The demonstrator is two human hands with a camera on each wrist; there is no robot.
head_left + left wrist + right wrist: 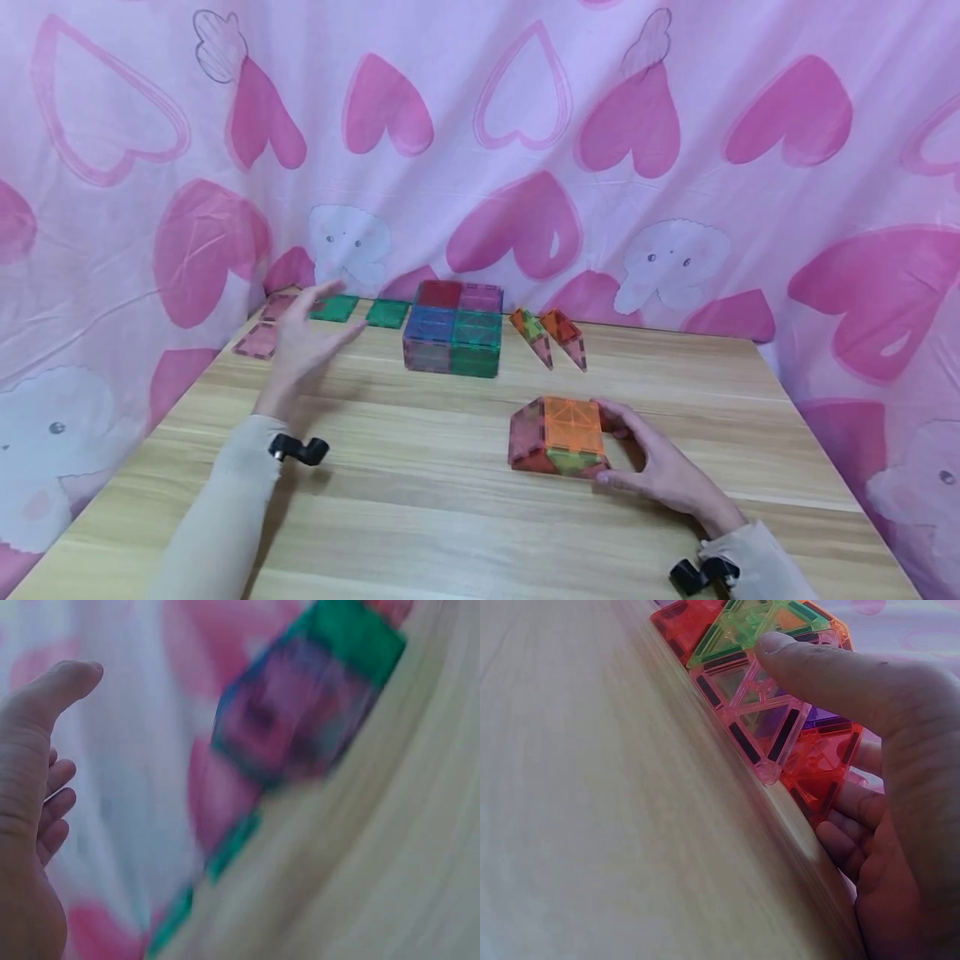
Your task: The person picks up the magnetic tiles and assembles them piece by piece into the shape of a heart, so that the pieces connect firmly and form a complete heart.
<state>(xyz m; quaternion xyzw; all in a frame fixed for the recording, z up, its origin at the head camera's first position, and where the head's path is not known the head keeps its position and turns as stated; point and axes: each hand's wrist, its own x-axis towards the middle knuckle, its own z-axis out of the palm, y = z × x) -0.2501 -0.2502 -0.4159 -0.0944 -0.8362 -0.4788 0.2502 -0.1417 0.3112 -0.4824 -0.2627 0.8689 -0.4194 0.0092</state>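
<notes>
My right hand (660, 467) holds a small magnetic-tile structure (572, 425) by its right end, thumb at the front and fingers behind. Its top is an orange square tile, with a pinkish sloped tile on the left. In the right wrist view, the thumb lies against the structure's triangular tiles (757, 697) in green, pink and red. My left hand (303, 346) is raised at the far left with fingers spread and nothing in them. It is nearest to the flat pink tile (257, 342) and the green tile (334, 308). In the left wrist view, that hand (30, 765) shows at the edge.
A box of magnetic tiles (453, 342) in blue, green, red and purple stands at the back middle. Left of it lies a flat green tile (387, 314). Right of it are two narrow triangular tile pieces (566, 337). A pink heart-print curtain (502, 158) borders the wooden table (420, 517).
</notes>
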